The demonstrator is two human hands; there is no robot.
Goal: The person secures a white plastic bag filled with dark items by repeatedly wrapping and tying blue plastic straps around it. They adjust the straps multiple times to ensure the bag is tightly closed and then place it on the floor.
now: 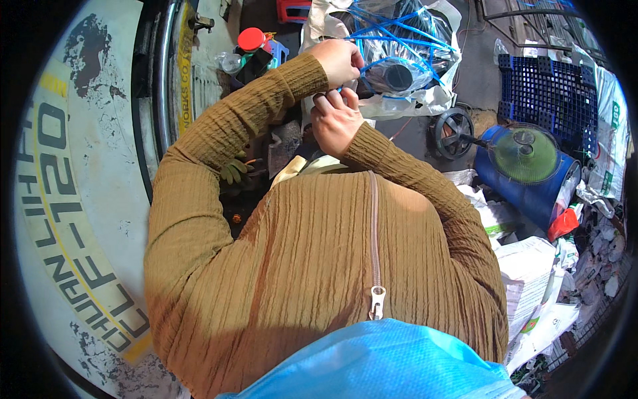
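Observation:
At the top centre lies a bundle in clear plastic [397, 78], bound with crossing blue cord [399, 41] and resting on a whitish sack [449, 73]. My left hand [335, 63] is at the bundle's left edge, its fingers pinched closed. Just below it my right hand [337, 121] is curled, its fingertips almost touching the left hand. A short bit of blue cord shows between the two hands, and both are closed on it. The fingertips themselves are mostly hidden.
A large pale machine panel [106, 166] with a metal rail [164, 80] stands on the left. Near it is a red-capped container [251, 40]. To the right are a black handwheel [453, 133], a blue drum [525, 173], a dark blue plastic grate [551, 100] and white sacks [525, 272].

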